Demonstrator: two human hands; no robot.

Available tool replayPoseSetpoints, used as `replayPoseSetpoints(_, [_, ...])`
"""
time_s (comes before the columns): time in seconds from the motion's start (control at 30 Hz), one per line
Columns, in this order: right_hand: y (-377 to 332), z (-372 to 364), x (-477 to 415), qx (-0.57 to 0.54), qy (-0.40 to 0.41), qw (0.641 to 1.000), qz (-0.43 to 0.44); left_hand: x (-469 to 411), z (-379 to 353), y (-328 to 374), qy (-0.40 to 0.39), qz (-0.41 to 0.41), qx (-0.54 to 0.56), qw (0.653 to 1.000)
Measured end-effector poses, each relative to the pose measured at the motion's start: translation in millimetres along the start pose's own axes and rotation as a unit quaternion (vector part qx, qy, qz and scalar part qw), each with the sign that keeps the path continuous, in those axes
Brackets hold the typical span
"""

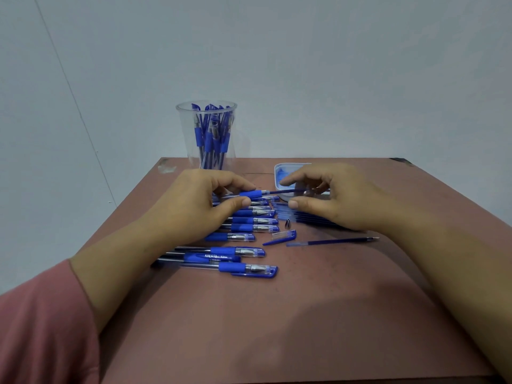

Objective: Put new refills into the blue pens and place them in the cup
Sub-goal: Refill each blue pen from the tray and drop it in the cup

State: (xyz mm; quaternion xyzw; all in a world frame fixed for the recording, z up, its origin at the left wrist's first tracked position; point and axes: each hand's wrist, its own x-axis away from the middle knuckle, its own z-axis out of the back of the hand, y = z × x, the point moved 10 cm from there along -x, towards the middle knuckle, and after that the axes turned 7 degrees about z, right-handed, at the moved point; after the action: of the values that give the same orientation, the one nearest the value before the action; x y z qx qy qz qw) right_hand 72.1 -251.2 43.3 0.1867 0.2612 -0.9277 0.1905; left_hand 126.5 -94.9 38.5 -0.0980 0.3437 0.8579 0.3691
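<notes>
Surface of reddish brown is seen from above, with a clear cup at its far edge, already stocked with capped blue pens. All places below are given from that cup.

Directly in front of the cup the left hand is held, its thumb and fingers curled and pinched on a pen barrel by the blue grip. In front of the cup and to its right the right hand is held, fingers loosely curled; a refill appears to be pinched near its outer end, though the contact itself is partly hidden.

A row of capped pens is laid in front of the cup beneath the left hand, and a pile of spare refills beneath the right hand. A small tray is set just right of the cup.

The refill is bridged between the two hands, one end inside the barrel's open mouth. Its long axis is run left to right, in line with the barrel, and the mouth is turned toward the right hand. Seating is judged to call for a straight push leftward along that line; any tilt could jam it.

Nearer than these, a loose refill, a blue cap and a metal tip are left lying. The cup is nearer the left hand.
</notes>
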Motion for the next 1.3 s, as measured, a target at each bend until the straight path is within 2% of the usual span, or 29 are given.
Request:
replayPoseSetpoints(0.13, [5.9, 10.3, 2.5, -0.004, 0.032, 0.999, -0.014, 0.5, 0.7, 1.1, 0.0, 0.0, 0.001, 1.0])
replayPoseSetpoints(0.37, [-11.6, -4.4, -2.3, 0.001, 0.002, 1.0, 0.022, 1.1, -0.8, 2.6, -0.006, -0.004, -0.003, 1.0])
replayPoseSetpoints(0.57, [-1.3, 5.1, 0.2, -0.046, 0.042, 0.998, 0.001, 1.5, 0.4, 2.1, -0.002, 0.002, -0.001, 1.0])
replayPoseSetpoints(0.9, [-9.2, -14.7, -1.7, -0.018, -0.024, 1.0, 0.006, 1.6, -2.6, 4.8, -0.013, -0.008, -0.004, 1.0])
replayPoseSetpoints(1.07, [-2.6, -3.5, 0.2, -0.01, 0.005, 1.0, 0.0, 1.8, -1.0, 5.1, -0.009, -0.007, 0.004, 1.0])
replayPoseSetpoints(1.3, [0.0, -24.4, 4.9, 0.059, -0.115, 0.992, -0.003, 1.3, -2.1, 3.6, -0.008, -0.006, -0.002, 1.0])
